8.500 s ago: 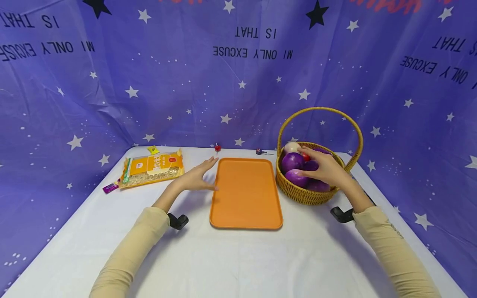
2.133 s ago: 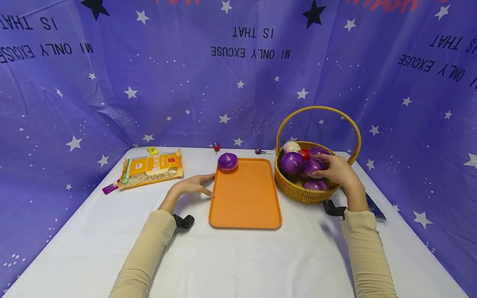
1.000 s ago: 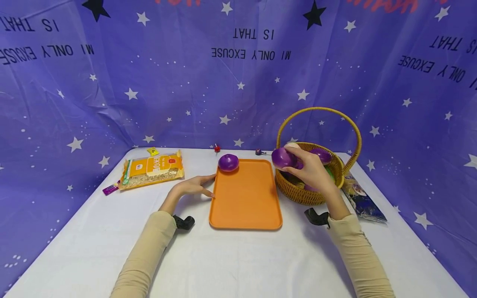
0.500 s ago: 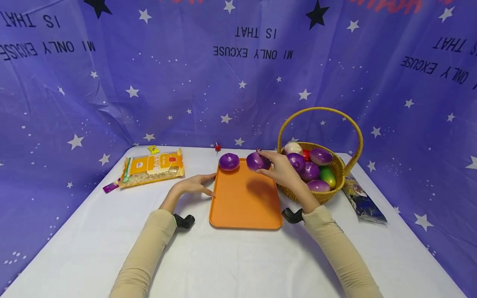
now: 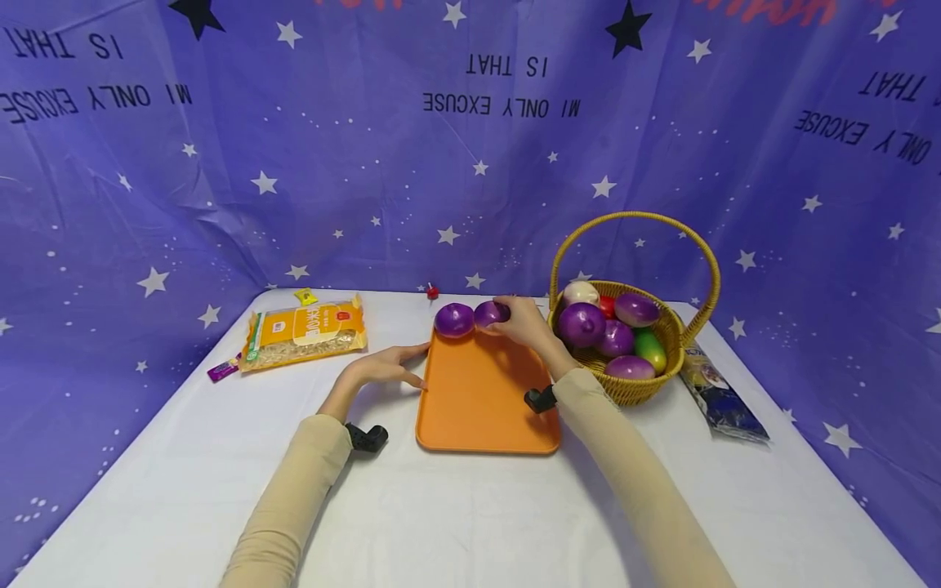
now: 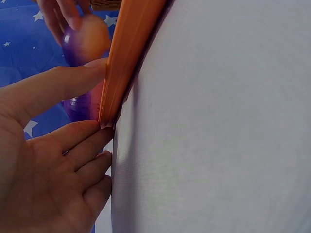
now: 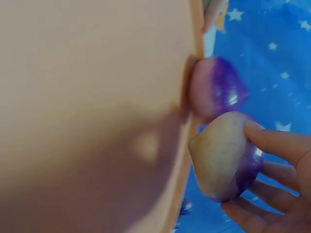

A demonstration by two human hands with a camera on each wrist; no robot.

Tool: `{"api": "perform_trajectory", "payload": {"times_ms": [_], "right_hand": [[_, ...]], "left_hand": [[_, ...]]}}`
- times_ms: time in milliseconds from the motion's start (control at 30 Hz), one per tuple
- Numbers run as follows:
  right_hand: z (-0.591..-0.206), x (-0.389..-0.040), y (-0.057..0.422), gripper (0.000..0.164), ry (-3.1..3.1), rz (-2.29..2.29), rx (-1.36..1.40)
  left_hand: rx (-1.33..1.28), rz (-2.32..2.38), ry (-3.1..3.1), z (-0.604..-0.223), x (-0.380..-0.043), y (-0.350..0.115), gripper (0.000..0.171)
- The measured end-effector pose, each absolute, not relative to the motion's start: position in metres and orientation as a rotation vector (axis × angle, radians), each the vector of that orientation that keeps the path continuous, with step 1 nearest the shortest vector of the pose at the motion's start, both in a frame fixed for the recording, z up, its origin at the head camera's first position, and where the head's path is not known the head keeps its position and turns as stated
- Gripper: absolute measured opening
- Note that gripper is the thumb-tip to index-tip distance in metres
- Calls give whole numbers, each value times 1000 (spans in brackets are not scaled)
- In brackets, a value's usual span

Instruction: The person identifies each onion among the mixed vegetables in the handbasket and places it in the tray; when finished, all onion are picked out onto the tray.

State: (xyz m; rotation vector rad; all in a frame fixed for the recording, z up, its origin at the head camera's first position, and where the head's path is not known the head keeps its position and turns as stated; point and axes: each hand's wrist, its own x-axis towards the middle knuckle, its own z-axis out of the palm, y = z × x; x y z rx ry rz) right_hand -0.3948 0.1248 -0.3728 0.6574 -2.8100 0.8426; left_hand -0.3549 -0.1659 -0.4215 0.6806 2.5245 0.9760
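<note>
My right hand (image 5: 525, 322) holds a purple-and-cream turnip (image 7: 223, 155) between thumb and fingers, over the far end of the orange tray (image 5: 485, 400). In the right wrist view its pale, pointed underside shows, apart from the tray surface. Another purple turnip (image 5: 454, 320) rests in the tray's far left corner, just left of the held one. My left hand (image 5: 382, 365) touches the tray's left edge with thumb and fingertips, the fingers fairly straight. In the left wrist view the thumb (image 6: 73, 82) lies against the tray's rim.
Right of the tray stands a wicker basket (image 5: 632, 392) with a tall handle, holding several purple turnips, a white one, something red and a green-yellow mango-like fruit. A dark packet (image 5: 724, 400) lies beyond it. A grain bag (image 5: 305, 333), small sweets and a red lollipop (image 5: 432, 291) lie left and back.
My right hand has carried the turnip out of the basket, leftward over the tray, and lowered it beside the first one. The left hand stays at the tray's edge.
</note>
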Motion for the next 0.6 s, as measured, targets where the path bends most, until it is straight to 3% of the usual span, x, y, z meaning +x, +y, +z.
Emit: {"api": "perform_trajectory", "payload": {"times_ms": [600], "right_hand": [[-387,-414,134,58,-2860,893,570]], "left_hand": [[692,989,2522,-419,-351,-164,90]]}}
